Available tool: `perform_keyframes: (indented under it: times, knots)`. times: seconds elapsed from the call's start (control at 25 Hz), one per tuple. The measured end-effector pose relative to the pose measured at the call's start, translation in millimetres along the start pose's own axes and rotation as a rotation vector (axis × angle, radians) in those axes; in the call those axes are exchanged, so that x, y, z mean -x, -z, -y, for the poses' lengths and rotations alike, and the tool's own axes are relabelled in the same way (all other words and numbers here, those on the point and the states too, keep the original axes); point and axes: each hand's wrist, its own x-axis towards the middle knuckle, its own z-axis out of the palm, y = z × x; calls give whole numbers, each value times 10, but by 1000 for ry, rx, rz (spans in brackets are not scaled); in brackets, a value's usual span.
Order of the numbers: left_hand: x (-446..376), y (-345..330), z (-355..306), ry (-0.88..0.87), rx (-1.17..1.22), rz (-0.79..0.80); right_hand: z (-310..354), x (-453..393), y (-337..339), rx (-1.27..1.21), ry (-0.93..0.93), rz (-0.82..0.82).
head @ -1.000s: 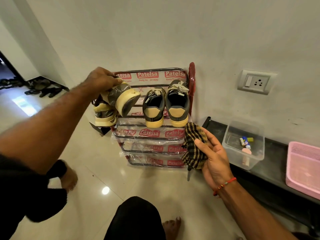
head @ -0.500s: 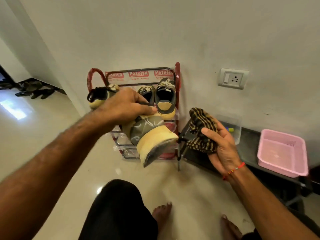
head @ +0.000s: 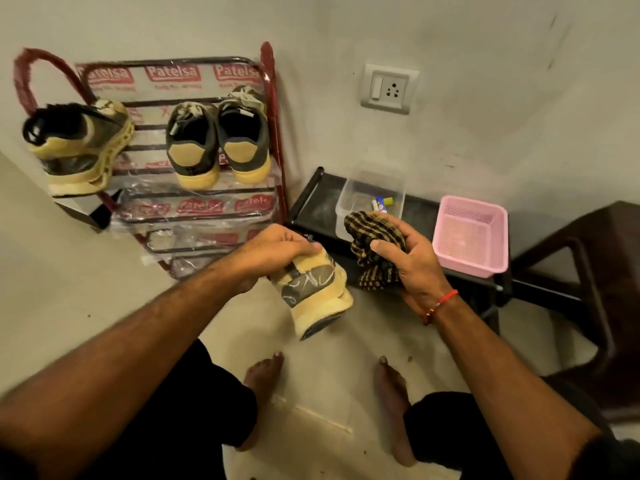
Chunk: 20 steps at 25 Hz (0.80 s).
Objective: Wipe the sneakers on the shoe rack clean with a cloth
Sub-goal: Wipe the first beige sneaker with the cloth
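Looking down from head height, a grey and cream sneaker [head: 317, 292] is seen gripped at its collar by the left hand [head: 277, 252], fingers curled closed over the top, sole turned downward and toward the viewer above bare floor [head: 104, 299]. A checked brown cloth [head: 375, 249] is bunched in the right hand [head: 414, 263], fingers clenched around it, just beside the sneaker but apart from it. A red thread bracelet [head: 441, 303] is worn on the right wrist.

A red shoe rack [head: 275, 133] is set against the wall. At the left edge of its top shelf, a matching sneaker [head: 81, 148] is tipped over the side rail. Two dark sneakers [head: 218, 143] with tan heels are placed side by side at the right edge, heels outward. The lower shelves are wrapped in printed plastic.

To the right of the rack, a low black counter [head: 313, 202] runs along the wall. A clear plastic box [head: 370, 195] is placed near its left end, and a pink basket [head: 471, 233] at its front edge. Open floor is left below the hands, where two bare feet [head: 393, 386] are planted.
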Motion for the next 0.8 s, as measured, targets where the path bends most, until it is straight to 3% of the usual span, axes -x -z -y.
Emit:
perform_keyframes:
  times: [0.12, 0.28, 0.44, 0.48, 0.6, 0.72, 0.8]
  knots:
    - [-283, -223, 314, 1, 214, -4, -126, -24, 160, 225, -25, 23]
    - [-533, -412, 566, -25, 346, 23, -246, -62, 135, 538, 24, 178]
    - [-664, -489, 601, -20, 311, 56, -426, 3, -149, 916, 447, 478]
    - [-684, -495, 606, -20, 311, 70, -418, -67, -131, 977, 487, 478]
    - [-746, -489, 611, -5, 369, 106, -397, -230, -75, 1017, 452, 267]
    - [-779, -480, 591, 26, 387, 106, -432, -121, -210, 1018, 538, 434]
    - [-797, -479, 543, 43, 378, 98, -406, -185, -145, 1066, 530, 387]
